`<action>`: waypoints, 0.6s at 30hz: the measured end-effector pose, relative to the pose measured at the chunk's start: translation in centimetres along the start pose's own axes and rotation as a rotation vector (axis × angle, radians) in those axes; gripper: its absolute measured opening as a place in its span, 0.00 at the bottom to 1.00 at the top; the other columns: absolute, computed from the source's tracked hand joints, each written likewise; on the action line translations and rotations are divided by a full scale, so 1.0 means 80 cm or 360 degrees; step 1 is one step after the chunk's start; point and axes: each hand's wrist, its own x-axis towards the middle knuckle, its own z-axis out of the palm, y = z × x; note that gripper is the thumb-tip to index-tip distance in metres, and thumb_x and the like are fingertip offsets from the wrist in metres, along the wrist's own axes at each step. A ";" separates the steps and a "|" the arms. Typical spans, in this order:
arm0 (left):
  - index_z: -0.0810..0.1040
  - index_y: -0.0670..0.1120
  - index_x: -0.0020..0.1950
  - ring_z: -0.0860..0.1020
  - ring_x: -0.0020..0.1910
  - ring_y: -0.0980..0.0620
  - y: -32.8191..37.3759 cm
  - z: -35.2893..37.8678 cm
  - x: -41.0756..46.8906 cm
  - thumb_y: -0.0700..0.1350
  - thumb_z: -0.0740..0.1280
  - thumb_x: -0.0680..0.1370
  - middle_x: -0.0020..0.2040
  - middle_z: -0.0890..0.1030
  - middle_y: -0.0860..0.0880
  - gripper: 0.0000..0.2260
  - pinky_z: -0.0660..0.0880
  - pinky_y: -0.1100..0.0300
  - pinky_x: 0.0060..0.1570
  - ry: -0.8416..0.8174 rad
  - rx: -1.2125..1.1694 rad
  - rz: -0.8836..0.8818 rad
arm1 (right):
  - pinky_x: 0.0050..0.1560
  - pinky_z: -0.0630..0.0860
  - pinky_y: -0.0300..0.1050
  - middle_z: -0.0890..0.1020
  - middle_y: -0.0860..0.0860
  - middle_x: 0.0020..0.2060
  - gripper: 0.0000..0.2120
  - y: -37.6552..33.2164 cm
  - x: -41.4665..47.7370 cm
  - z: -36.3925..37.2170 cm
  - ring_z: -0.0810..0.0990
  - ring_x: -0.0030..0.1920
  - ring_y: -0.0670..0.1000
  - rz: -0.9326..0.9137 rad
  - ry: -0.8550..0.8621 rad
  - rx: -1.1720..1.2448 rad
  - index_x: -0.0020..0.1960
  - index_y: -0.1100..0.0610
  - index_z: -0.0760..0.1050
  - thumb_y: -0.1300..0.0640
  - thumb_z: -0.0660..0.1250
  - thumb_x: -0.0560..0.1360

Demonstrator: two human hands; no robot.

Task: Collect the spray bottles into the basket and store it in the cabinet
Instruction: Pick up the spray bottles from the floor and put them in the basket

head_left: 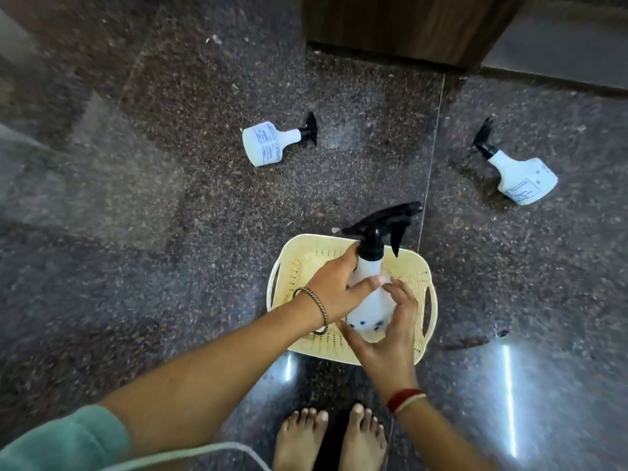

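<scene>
One spray bottle [268,144] lies on its side on the floor [136,232], uncollected. At centre, the left hand [334,287] and right hand [390,324] both grip a held bottle [370,290] upright over the cream basket [418,266] (apparently being set in). A third bottle [520,175] lies farther right. The cabinet [407,25] step remains.

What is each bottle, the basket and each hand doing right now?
White spray bottle with black trigger: upright, held over basket.
Far-left white spray bottle: lying on floor.
Far-right white spray bottle: lying on floor.
Cream plastic basket: on floor.
Left hand: gripping bottle.
Right hand: cupping bottle.
</scene>
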 end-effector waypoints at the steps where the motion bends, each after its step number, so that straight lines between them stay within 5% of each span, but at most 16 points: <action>1: 0.65 0.46 0.67 0.78 0.53 0.46 -0.003 0.005 -0.001 0.51 0.65 0.77 0.55 0.80 0.45 0.21 0.74 0.54 0.51 -0.0014 0.0043 0.0031 | 0.68 0.67 0.51 0.66 0.51 0.65 0.40 0.003 0.001 0.000 0.64 0.69 0.48 0.0035 -0.0027 0.0027 0.66 0.44 0.59 0.57 0.78 0.63; 4: 0.69 0.43 0.66 0.75 0.56 0.42 -0.008 0.019 0.002 0.49 0.65 0.77 0.58 0.78 0.42 0.20 0.68 0.55 0.52 -0.0010 0.0247 0.0099 | 0.68 0.67 0.54 0.69 0.41 0.64 0.36 0.000 0.013 -0.007 0.66 0.68 0.43 0.0210 -0.0120 0.0189 0.68 0.44 0.61 0.57 0.73 0.65; 7: 0.69 0.44 0.65 0.72 0.60 0.43 -0.016 0.028 0.007 0.48 0.64 0.78 0.60 0.77 0.44 0.18 0.59 0.51 0.65 -0.0067 0.0403 0.0119 | 0.67 0.69 0.50 0.75 0.46 0.63 0.31 -0.015 0.036 -0.025 0.72 0.65 0.45 0.0466 0.0092 0.0583 0.68 0.52 0.67 0.54 0.69 0.66; 11: 0.69 0.46 0.66 0.68 0.68 0.46 -0.027 0.032 0.016 0.47 0.65 0.77 0.65 0.74 0.45 0.18 0.53 0.47 0.71 -0.0068 0.0464 0.0106 | 0.56 0.75 0.46 0.79 0.48 0.60 0.26 -0.043 0.068 -0.038 0.78 0.58 0.47 0.0772 0.0137 0.0892 0.59 0.46 0.75 0.47 0.76 0.63; 15: 0.63 0.50 0.72 0.52 0.75 0.52 -0.041 0.026 0.031 0.53 0.62 0.78 0.73 0.65 0.51 0.23 0.45 0.46 0.73 -0.0013 0.0858 -0.0021 | 0.43 0.74 0.48 0.81 0.57 0.49 0.13 -0.055 0.085 -0.018 0.81 0.41 0.49 0.0875 0.0128 0.0930 0.52 0.52 0.77 0.57 0.73 0.69; 18: 0.61 0.50 0.72 0.48 0.75 0.54 -0.052 0.017 0.031 0.55 0.62 0.77 0.75 0.59 0.52 0.26 0.41 0.44 0.72 0.0090 0.0792 -0.0277 | 0.48 0.77 0.50 0.81 0.54 0.45 0.09 -0.049 0.092 0.001 0.81 0.46 0.53 0.0831 0.0084 0.0841 0.48 0.55 0.77 0.61 0.73 0.69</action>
